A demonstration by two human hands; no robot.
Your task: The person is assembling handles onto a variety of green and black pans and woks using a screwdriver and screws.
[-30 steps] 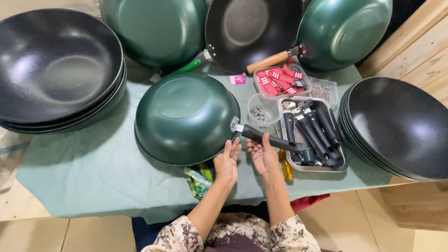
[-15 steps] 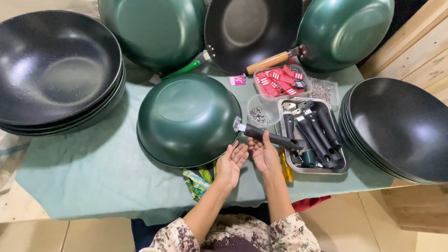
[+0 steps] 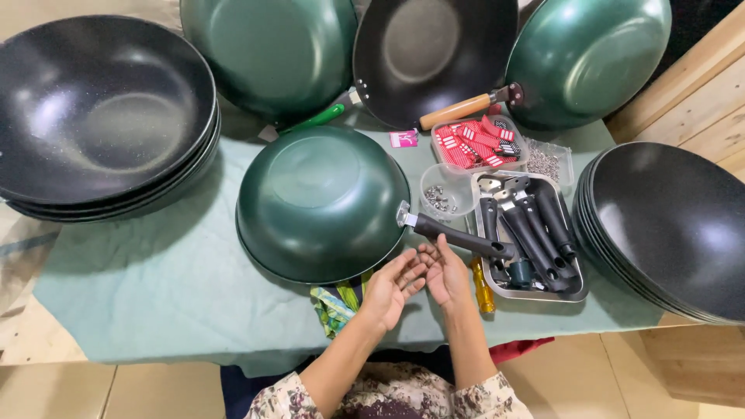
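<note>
Both hands empty, fingers loose: left hand (image 3: 392,285), right hand (image 3: 448,271), just below black handle (image 3: 458,237) of upturned green wok (image 3: 322,203). Risk: unsupported handle (joint unclear) could sag; nudge could slide wok across desk (image 3: 140,302).

Table under a green cloth (image 3: 155,295) bearing an upturned green wok (image 3: 322,203), black wok stacks (image 3: 101,116), and a metal tray (image 3: 578,289).
</note>
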